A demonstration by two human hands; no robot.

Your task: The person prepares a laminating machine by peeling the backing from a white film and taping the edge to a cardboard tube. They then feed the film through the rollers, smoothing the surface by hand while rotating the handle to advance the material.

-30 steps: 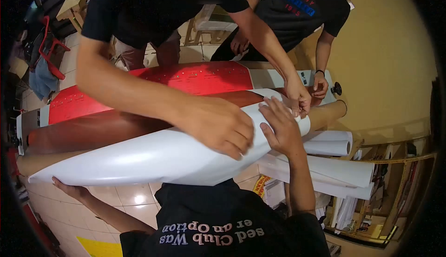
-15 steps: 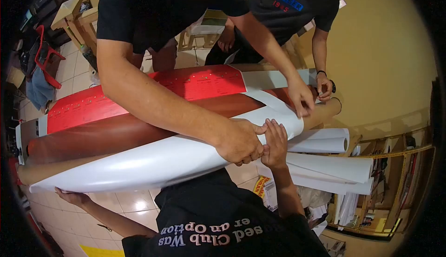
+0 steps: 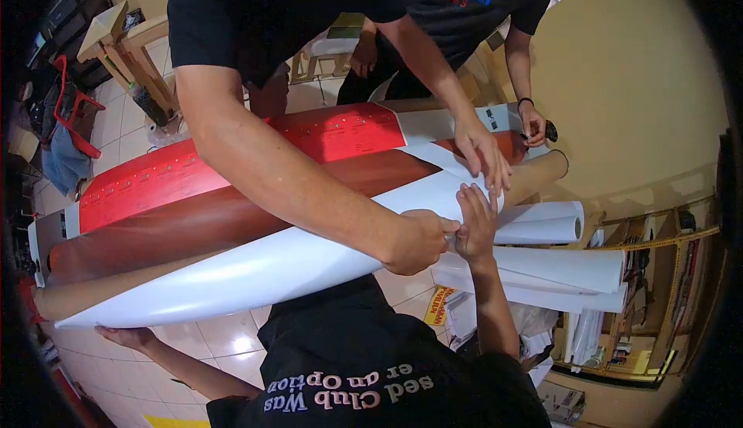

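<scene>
A beige wall [image 3: 627, 118] and tiled floor [image 3: 232, 335] enclosed a crowded room, with wooden shelves [image 3: 675, 296] at the right and a red chair [image 3: 72, 135] at the far left. A long red-and-grey machine [image 3: 348, 130] spanned the middle, fronted by a red-brown roll [image 3: 193, 215] and a tan tube [image 3: 85, 295]. A white sheet [image 3: 232, 285] bulged across the tan tube, directly before the person in a lettered black shirt [image 3: 340, 358]; loose white rolls [image 3: 549, 264] lay just beyond its right end.

The person's right hand [image 3: 477, 231] was open near that end, fingers extended against the sheet. The left hand [image 3: 128, 337] met the lower left edge from beneath; how firmly it gripped could not be told. A co-worker's curled hand [image 3: 422, 242] pressed in beside the person's right hand, while that co-worker's other hand [image 3: 476, 148] reached down with fingers spread. A second co-worker's hand [image 3: 534, 124] hung by the machine's end.

One second earlier, the curled hand had lain over the sheet's middle, apart from the person's right hand; the left hand had kept its place.
</scene>
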